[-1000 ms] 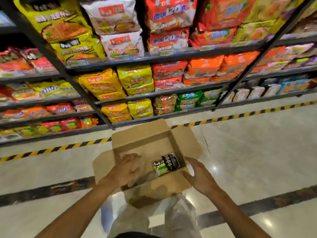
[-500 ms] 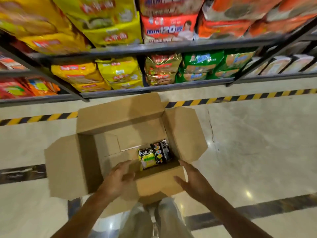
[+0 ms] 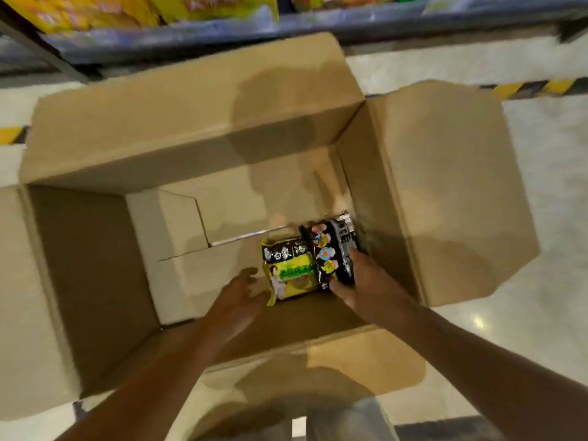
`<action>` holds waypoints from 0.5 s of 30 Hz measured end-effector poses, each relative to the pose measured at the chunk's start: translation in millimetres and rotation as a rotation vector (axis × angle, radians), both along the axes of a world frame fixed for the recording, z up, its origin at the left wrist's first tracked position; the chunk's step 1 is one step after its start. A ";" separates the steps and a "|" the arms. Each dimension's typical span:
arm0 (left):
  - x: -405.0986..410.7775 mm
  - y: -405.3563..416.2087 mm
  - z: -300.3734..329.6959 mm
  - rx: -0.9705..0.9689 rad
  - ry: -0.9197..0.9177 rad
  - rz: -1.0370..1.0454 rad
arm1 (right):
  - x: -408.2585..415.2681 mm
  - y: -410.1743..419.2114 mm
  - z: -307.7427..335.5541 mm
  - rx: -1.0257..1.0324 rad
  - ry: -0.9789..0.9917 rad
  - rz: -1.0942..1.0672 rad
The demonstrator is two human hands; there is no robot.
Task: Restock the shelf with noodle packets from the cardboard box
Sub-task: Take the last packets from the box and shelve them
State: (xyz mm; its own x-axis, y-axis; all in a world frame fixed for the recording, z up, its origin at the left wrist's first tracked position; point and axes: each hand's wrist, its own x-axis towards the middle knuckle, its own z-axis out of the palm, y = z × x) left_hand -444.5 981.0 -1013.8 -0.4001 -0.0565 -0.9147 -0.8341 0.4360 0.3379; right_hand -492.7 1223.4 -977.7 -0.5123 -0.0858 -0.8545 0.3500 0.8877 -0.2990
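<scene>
Two noodle packets (image 3: 308,259) side by side inside cardboard box (image 3: 197,128)

Warm overhead light; glare spots on glossy floor (image 3: 477,323); soft shadows inside cardboard box (image 3: 95,249); motion blur throughout; wide-angle edge bending.

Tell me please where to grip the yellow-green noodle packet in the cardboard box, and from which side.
Probably by its near left edge, coming from above and the left. The yellow-green noodle packet lies flat on the floor of the open cardboard box; the black noodle packet and the right hand block its right side. The left hand is open beside that free edge.
</scene>
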 end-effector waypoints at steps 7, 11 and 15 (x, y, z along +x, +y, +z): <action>-10.0 25.8 -85.9 -0.024 -0.085 0.037 | 1.4 -13.3 -89.3 0.194 -0.191 -0.192; -19.2 38.0 -102.8 -0.073 -0.126 0.147 | 7.7 -21.9 -110.0 0.215 -0.254 -0.205; -15.9 39.3 -101.4 -0.080 -0.098 0.175 | 12.1 -30.8 -116.0 0.234 -0.237 -0.202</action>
